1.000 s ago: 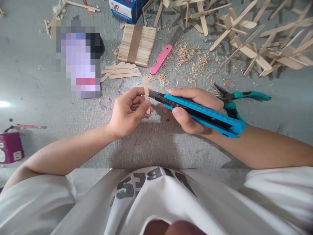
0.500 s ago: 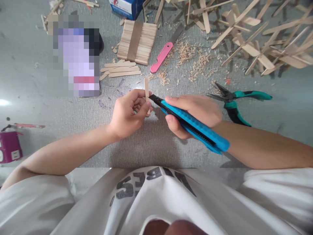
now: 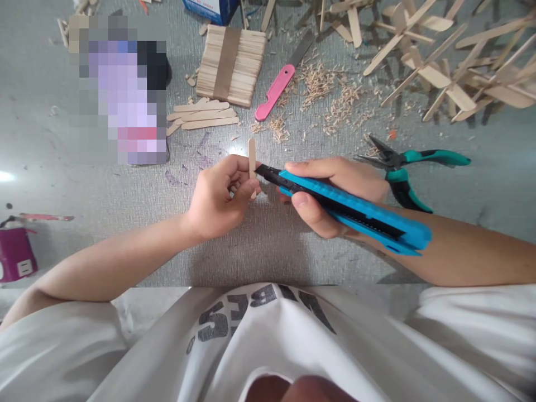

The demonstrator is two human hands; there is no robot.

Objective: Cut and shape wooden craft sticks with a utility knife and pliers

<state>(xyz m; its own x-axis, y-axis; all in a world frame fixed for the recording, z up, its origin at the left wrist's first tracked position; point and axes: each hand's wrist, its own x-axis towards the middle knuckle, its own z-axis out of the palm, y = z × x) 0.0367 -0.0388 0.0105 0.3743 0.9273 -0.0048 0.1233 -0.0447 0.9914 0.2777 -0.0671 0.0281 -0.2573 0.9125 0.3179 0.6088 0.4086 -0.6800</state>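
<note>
My left hand (image 3: pixel 224 192) pinches a wooden craft stick (image 3: pixel 252 153) between thumb and fingers, the stick standing nearly straight up in the view. In my right hand (image 3: pixel 330 190) is a blue utility knife (image 3: pixel 360 209), its dark blade extended. The blade tip meets the stick's right edge, just above my left thumb. Beyond my hands lie several loose craft sticks (image 3: pixel 209 115) and a paper-banded bundle of sticks (image 3: pixel 251 64). A pink-handled folding saw or knife (image 3: pixel 276 92) rests beside the bundle.
Wood shavings (image 3: pixel 320 84) are scattered past the knife. Green-handled pliers (image 3: pixel 396 162) lie spread to the right. Crossed-stick assemblies (image 3: pixel 444 72) crowd the far right. A blue box (image 3: pixel 211 8) stands at the back, a purple box (image 3: pixel 17 254) at the left, and a pixelated object (image 3: pixel 125 100) upper left.
The utility knife has swung flatter, its rear end moving right, while its tip stays at the stick. My right hand has shifted slightly right. My left hand still grips the stick.
</note>
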